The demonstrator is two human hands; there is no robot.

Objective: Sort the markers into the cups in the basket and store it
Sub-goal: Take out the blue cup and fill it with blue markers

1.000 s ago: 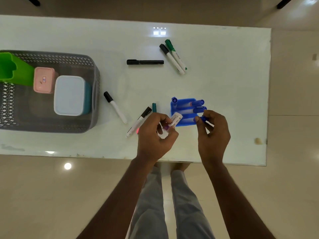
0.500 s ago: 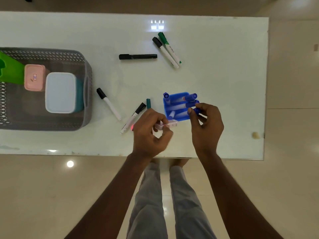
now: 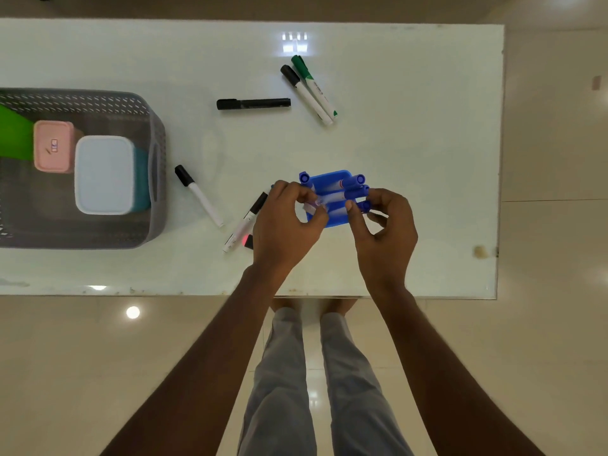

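A blue cup (image 3: 329,181) stands on the white table (image 3: 394,126) near its front edge, with several blue-capped markers (image 3: 357,184) in it. My left hand (image 3: 283,225) pinches a white-bodied marker (image 3: 317,202) at the cup's left side. My right hand (image 3: 383,232) pinches the blue cap of another marker (image 3: 363,205) at the cup's right side. The grey basket (image 3: 156,159) at the left holds a green cup (image 3: 13,136), a pink cup (image 3: 52,146) and a pale blue cup (image 3: 105,174).
Loose markers lie on the table: an all-black one (image 3: 253,103), a black-capped (image 3: 304,93) and a green-capped one (image 3: 316,88) side by side, and two black-capped ones (image 3: 199,195) (image 3: 245,222) left of my hand. A red marker end (image 3: 246,241) shows there too.
Both hands have moved away from me to the blue cup. My left hand has brought its white marker up against the cup's left side.
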